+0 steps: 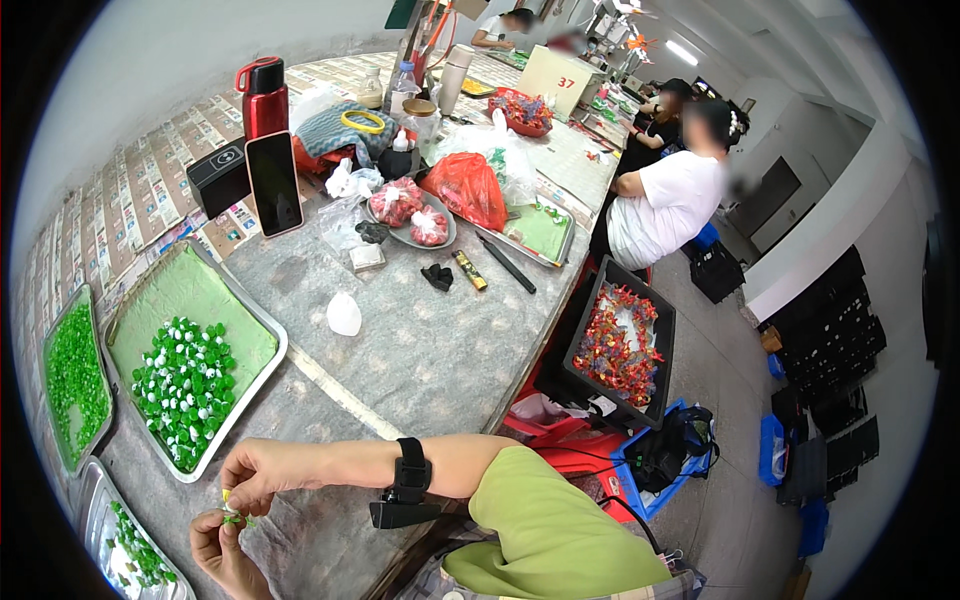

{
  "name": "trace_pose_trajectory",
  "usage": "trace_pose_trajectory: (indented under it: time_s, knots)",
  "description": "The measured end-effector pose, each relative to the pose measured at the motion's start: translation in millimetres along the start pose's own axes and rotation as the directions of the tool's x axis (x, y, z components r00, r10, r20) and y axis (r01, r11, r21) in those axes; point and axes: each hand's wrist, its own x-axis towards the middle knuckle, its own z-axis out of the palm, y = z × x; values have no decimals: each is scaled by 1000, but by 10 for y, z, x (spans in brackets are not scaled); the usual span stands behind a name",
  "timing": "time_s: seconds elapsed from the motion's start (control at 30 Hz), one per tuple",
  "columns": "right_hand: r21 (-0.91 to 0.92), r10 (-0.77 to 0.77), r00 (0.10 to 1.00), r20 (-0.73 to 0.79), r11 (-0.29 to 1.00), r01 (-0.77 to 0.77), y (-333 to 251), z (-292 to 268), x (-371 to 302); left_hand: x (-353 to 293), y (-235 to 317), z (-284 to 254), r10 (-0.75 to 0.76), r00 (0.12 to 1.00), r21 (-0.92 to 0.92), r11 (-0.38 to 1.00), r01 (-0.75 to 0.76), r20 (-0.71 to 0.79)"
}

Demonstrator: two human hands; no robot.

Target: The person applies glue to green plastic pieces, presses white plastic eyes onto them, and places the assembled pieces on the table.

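Observation:
My right hand (250,472) reaches in from the right, a black strap (410,478) on its wrist. Its fingertips pinch a tiny yellow piece above my left hand (226,556). Between the left fingertips is a small green piece (234,518) with thin sprigs. Fingers partly hide both pieces, so I cannot tell whether they are joined. Just beyond my hands, a green-lined tray (190,290) bears a heap of green-and-white pieces (185,385). Left of it, another tray holds small green beads (75,365). A shiny metal tray (100,500) with green pieces lies nearest my left hand.
A phone (273,185) leans against a black box (218,178), near a red flask (264,100). Bags, bottles, a black pen (507,262) and a lighter-like tube (469,270) lie farther back. A black crate (660,370) of red pieces stands right. Other people sit along the table.

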Motion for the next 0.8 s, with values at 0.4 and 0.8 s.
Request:
trace_pose_trajectory:
  time_s: [0.4, 0.8]
  knots:
    - [-89, -54, 999, -5, 995, 54, 12, 33, 39, -5, 110, 44, -6, 1000, 68, 998, 4, 21]
    - [-204, -212, 975, -64, 959, 196, -13, 74, 36, 16, 117, 59, -109, 992, -124, 987, 100, -66]
